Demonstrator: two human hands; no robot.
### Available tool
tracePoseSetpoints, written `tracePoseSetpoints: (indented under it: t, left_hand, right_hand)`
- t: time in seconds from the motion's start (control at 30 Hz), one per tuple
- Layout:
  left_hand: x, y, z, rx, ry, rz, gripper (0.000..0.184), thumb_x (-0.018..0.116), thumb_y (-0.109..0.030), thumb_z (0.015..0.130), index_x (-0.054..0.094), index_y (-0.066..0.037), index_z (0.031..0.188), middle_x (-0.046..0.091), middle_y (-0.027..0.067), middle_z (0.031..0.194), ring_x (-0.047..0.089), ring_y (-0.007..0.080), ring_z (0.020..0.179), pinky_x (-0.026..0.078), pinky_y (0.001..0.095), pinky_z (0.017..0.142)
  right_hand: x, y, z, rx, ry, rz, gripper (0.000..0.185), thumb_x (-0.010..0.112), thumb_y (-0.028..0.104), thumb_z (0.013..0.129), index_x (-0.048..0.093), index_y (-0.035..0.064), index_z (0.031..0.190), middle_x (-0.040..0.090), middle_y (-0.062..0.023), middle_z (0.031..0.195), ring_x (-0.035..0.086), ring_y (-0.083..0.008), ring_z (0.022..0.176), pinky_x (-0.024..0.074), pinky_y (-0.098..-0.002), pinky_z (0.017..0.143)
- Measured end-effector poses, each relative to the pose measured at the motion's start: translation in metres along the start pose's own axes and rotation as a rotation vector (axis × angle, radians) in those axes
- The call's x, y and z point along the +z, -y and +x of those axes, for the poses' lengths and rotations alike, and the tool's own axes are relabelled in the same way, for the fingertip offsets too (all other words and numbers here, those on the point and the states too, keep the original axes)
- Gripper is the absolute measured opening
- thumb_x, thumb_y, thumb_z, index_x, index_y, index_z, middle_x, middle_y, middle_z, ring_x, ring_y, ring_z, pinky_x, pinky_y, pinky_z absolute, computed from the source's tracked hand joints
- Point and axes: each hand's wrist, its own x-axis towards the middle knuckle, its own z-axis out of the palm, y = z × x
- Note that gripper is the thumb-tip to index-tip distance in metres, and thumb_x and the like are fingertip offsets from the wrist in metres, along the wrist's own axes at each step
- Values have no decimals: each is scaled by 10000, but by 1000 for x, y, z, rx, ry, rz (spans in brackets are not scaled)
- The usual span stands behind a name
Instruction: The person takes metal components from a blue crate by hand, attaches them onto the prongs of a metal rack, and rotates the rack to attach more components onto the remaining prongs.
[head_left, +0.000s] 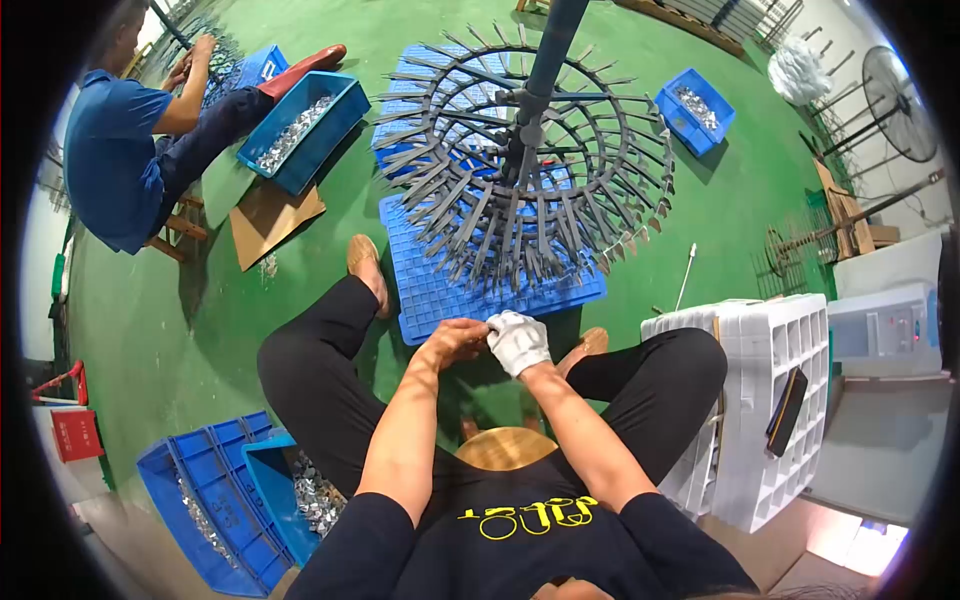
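Observation:
My left hand (457,341), bare, is closed in a pinch in front of my lap. My right hand (518,342) wears a white glove, and its fingers are closed against the left fingertips. Whatever is between them is too small or hidden to make out. Just beyond both hands stands a round dark metal rack (512,190) with rings of many outward prongs around an upright pole (553,50). Some prongs along its right lower edge carry small pale pieces (635,243). Beneath the rack lie blue plastic pallets (430,285).
Blue bins (262,540) of small shiny metal parts sit at lower left. A blue bin (697,110) lies beyond the rack at right. White gridded crates (765,400) stand beside my right knee. A co-worker (120,150) sits at upper left beside a teal bin (305,130).

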Motion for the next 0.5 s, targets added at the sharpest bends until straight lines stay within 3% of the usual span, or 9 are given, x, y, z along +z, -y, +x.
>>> tracePoseSetpoints:
  t: [0.1,0.13,0.23,0.27,0.43,0.5]
  left_hand:
    - [-6,3,4,25,17,-48,295,702,-313,836,649,-108,1041,661,10,911,607,138,858,468,318,747]
    - [-10,4,5,33,22,-85,278,702,-306,837,652,-113,1032,661,9,912,604,138,862,468,318,747]
    - [-13,4,10,34,-20,-167,225,687,-300,850,664,-133,999,657,-9,930,593,129,873,468,321,748]
    - [-11,5,11,34,-39,-177,221,684,-305,852,664,-136,993,655,-14,932,591,126,878,468,321,744]
    - [-10,3,20,24,-56,-144,236,676,-341,862,656,-139,982,642,-41,889,582,108,852,474,288,681]
    - [-16,1,29,59,-119,-243,235,691,-340,854,653,-132,955,602,-34,754,558,96,666,446,252,553]
  right_hand:
    - [12,0,0,56,-165,207,196,584,230,788,695,135,919,681,-100,945,650,-278,883,512,-386,779]
    - [14,2,-1,205,-197,295,234,602,267,773,710,129,928,688,-105,962,649,-284,911,507,-375,812]
    - [12,0,2,347,44,343,268,629,324,751,712,110,889,693,-114,931,646,-298,911,500,-379,826]
    - [12,1,2,373,56,440,319,645,375,730,711,97,871,694,-124,924,647,-305,905,497,-380,831]
    - [24,3,4,449,-76,467,257,639,333,720,706,103,812,692,-125,853,654,-309,837,507,-386,773]
    - [21,4,7,493,-56,391,251,658,339,715,704,103,787,693,-121,839,660,-298,807,510,-382,746]
